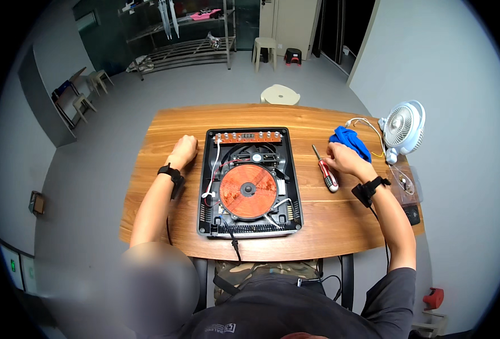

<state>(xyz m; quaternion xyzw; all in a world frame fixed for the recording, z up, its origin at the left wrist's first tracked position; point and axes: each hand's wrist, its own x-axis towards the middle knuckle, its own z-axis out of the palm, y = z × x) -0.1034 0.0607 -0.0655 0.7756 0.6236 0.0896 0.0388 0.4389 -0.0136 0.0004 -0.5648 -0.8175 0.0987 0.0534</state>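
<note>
An opened black induction cooker (206, 169) lies in front of me, showing a copper coil (244, 198), orange control board (233, 138), fan and wires. My left hand (183, 150) rests closed on the table left of it, with nothing visible in it. Right of the cooker, my right hand (343, 158) is curled over the top of a red-and-black screwdriver (329, 179); whether its fingers grip it is unclear. A blue cloth (349, 138) lies just beyond that hand. Both wrists wear black strapped devices.
The wooden table (154, 130) also holds a white fan (402, 127), cables and a clear plastic tray (409, 186) at the right. A cream stool (280, 93) stands beyond the table. Walls flank both sides; metal shelving (227, 45) is at the back.
</note>
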